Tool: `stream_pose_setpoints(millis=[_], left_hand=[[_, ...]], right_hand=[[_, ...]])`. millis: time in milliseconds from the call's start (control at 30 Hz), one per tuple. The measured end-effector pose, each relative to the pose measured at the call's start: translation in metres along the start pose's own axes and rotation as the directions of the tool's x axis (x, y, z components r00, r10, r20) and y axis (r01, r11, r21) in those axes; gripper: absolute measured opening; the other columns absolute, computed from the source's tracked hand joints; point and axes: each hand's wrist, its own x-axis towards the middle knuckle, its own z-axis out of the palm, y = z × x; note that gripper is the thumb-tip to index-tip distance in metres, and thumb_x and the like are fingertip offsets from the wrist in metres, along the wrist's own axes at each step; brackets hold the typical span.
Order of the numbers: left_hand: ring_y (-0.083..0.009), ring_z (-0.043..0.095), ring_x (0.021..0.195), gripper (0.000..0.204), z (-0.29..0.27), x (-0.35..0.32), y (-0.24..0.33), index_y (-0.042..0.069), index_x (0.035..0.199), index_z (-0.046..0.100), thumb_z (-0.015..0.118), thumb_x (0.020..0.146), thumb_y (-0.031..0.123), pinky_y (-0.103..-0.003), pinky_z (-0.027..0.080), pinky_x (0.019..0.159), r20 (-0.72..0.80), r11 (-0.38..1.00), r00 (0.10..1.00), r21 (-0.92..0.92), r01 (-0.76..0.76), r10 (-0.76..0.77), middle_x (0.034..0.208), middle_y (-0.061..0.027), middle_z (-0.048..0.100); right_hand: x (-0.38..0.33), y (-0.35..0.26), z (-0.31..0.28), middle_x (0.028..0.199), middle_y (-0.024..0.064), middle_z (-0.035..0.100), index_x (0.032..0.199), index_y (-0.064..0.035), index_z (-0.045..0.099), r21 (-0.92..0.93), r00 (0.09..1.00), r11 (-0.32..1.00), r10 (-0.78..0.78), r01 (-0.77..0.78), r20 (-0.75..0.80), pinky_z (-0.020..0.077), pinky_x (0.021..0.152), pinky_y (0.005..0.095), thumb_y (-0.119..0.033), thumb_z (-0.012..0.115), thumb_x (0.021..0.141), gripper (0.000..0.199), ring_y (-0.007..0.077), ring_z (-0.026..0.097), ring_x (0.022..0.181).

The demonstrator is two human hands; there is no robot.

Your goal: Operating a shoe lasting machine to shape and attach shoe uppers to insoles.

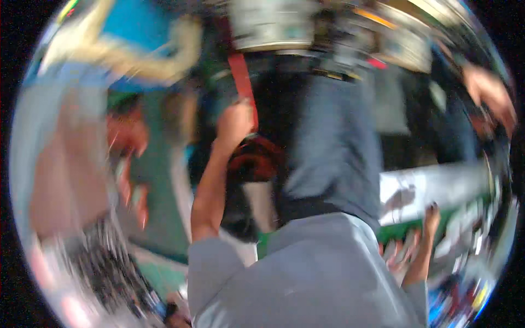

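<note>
The whole view is smeared by motion. My left hand (236, 124) is closed round a long, flat red bar (242, 76) in front of my body. The bar rises from the fist, tilted slightly left at its far end; whether it is loose or fixed to something does not show. Just below the fist is a dark reddish round shape (252, 165), too blurred to name. Out to the right, my right hand (432, 217) hangs low beside a whitish panel (404, 191). A small dark patch shows at its fingertips, and the fingers themselves are too blurred to read.
A blue panel with a cream border (136, 27) stands at the far left. Pale boxy items (270, 24) line the far side. Another person's hand (488, 93) appears at the right edge. Blurred reddish objects (126, 131) lie at the left, near a green surface (156, 180).
</note>
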Motion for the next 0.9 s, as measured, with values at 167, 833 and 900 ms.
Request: stream_pose_setpoints(millis=[167,833,900], left_hand=[[-0.0413,0.067,0.125,0.035,0.058,0.073,0.183,0.001,0.138,0.069,0.062,0.104,0.009,-0.048,0.052,0.110,-0.001,0.843,0.915,-0.389,-0.373,0.404,0.133,-0.0250,0.071],[-0.0352,0.068,0.118,0.036,0.141,0.079,0.231,-0.005,0.131,0.065,0.060,0.096,-0.009,-0.043,0.055,0.104,-0.051,0.858,0.900,-0.283,-0.429,0.434,0.125,-0.0208,0.066],[-0.0352,0.068,0.117,0.035,0.141,0.084,0.226,-0.004,0.131,0.066,0.060,0.096,-0.008,-0.043,0.055,0.104,-0.046,0.847,0.891,-0.291,-0.444,0.451,0.125,-0.0209,0.066]], right_hand=[[-0.266,0.057,0.025,0.112,0.0231,0.079,0.118,-0.0049,0.079,-0.123,0.518,0.507,0.851,-0.853,-0.088,0.0613,0.089,0.0499,-0.047,0.071,0.094,0.049,0.0377,0.077,0.108],[-0.391,-0.126,0.199,0.145,0.0346,0.061,0.173,-0.0052,0.004,0.432,0.489,0.435,0.872,-0.790,0.017,0.0519,0.110,0.0533,-0.043,0.081,0.088,0.121,0.0503,0.063,0.130],[-0.371,-0.116,0.190,0.140,0.0344,0.065,0.172,-0.0044,0.009,0.461,0.445,0.386,0.895,-0.799,0.022,0.0534,0.107,0.0535,-0.048,0.079,0.088,0.118,0.0511,0.066,0.125]])
